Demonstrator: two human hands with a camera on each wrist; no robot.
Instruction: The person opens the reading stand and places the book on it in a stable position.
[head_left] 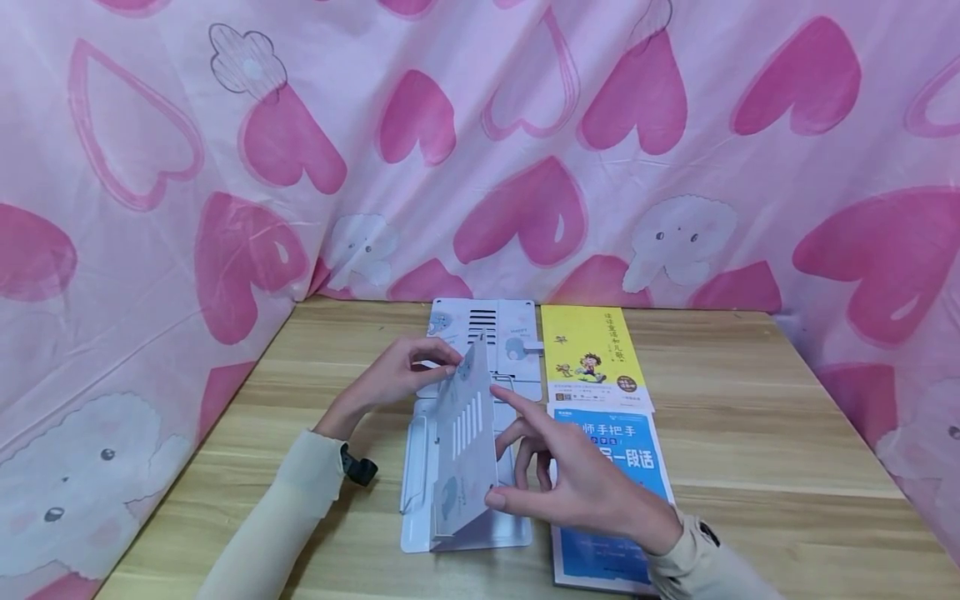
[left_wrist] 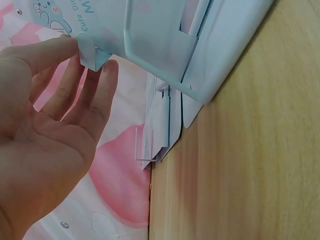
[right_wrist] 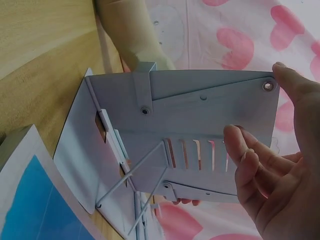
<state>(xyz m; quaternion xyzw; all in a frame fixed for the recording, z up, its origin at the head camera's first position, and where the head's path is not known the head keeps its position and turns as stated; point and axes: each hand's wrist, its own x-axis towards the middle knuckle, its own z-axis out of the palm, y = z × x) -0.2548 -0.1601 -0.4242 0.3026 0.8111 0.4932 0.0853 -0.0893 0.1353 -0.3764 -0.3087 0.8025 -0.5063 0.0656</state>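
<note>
Bookstand panel between both hands

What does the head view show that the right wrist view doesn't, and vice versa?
Only the head view shows the cartoon figure on the yellow book and the raised panel's printed face. Only the right wrist view shows that panel's grey back and its corner rivet. Both show the blue book, tabletop, heart-patterned cloth, right hand and left hand, just its fingertips in the right wrist view.
</note>
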